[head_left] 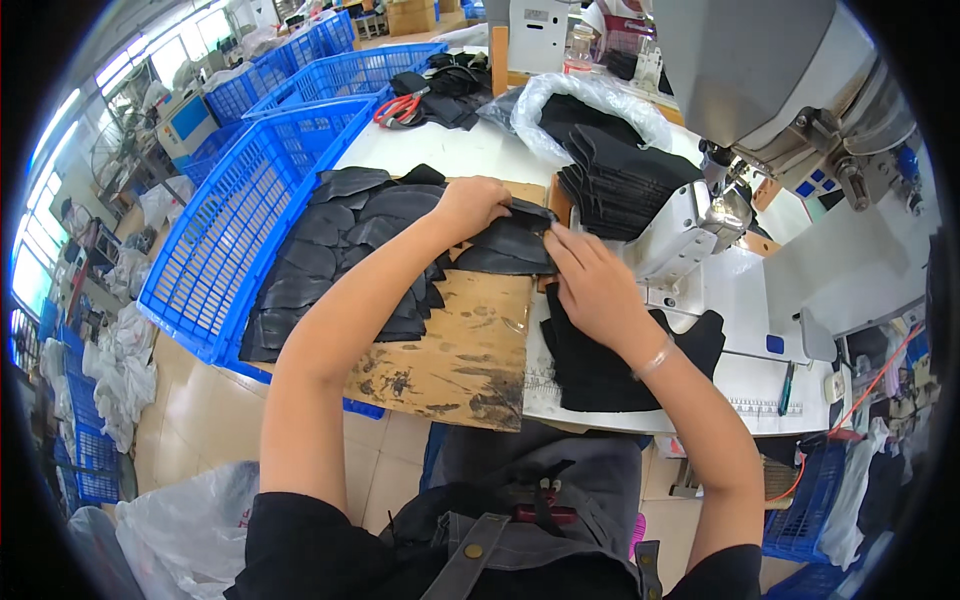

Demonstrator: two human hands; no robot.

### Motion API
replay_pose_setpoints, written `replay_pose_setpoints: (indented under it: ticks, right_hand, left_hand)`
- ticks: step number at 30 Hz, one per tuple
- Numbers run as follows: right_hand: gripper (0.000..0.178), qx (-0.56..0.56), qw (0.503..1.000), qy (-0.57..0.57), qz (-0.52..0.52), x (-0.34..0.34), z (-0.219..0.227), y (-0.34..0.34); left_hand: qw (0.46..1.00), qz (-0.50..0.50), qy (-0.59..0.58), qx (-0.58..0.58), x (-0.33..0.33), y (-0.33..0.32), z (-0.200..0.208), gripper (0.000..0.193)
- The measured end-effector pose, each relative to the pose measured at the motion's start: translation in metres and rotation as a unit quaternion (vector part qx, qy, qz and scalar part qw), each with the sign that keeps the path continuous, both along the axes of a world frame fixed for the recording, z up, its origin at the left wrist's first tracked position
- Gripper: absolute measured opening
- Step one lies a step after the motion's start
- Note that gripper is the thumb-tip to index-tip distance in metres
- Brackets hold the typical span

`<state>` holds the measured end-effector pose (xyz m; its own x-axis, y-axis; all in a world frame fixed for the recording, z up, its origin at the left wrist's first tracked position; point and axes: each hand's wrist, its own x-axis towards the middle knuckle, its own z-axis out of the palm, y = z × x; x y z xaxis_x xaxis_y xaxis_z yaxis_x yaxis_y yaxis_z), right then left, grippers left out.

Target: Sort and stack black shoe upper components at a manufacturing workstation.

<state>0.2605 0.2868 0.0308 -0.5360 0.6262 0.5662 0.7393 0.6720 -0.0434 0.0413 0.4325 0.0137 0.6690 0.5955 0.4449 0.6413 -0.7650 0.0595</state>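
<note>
My left hand [470, 208] is closed, pinching the upper edge of a small curved black leather-like piece [530, 213]. At that piece's right end, the fingers of my right hand [600, 292] are pressed together on it. Just below, more black pieces [505, 250] lie on a worn brown cardboard sheet [460, 345]. Overlapping rows of the same dark pieces [330, 250] cover the cardboard's left side. Beneath my right wrist a larger black fabric panel [620, 370] rests on the white table. My fingers partly hide the held piece.
A sewing machine [685, 235] stands right of my hands, beside a stack of black panels [620, 190] and a clear plastic bag [590, 95]. Blue baskets [215, 265] flank the table's left. Red-handled scissors [400, 110] lie at the back; a pen [786, 388] lies front right.
</note>
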Motion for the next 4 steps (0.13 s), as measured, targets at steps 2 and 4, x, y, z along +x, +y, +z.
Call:
replay_pose_setpoints:
  ticks: [2,4]
  right_hand:
    - [0.055,0.031,0.999,-0.036,-0.023,-0.009,-0.010,0.026]
    - [0.064,0.011,0.996,-0.067,-0.060,-0.017,-0.020,0.043]
  left_hand:
    - [0.998,0.038,0.001,-0.052,0.003,0.000,0.007,0.021]
    - [0.991,0.081,0.001,-0.104,0.000,0.000,0.013,0.022]
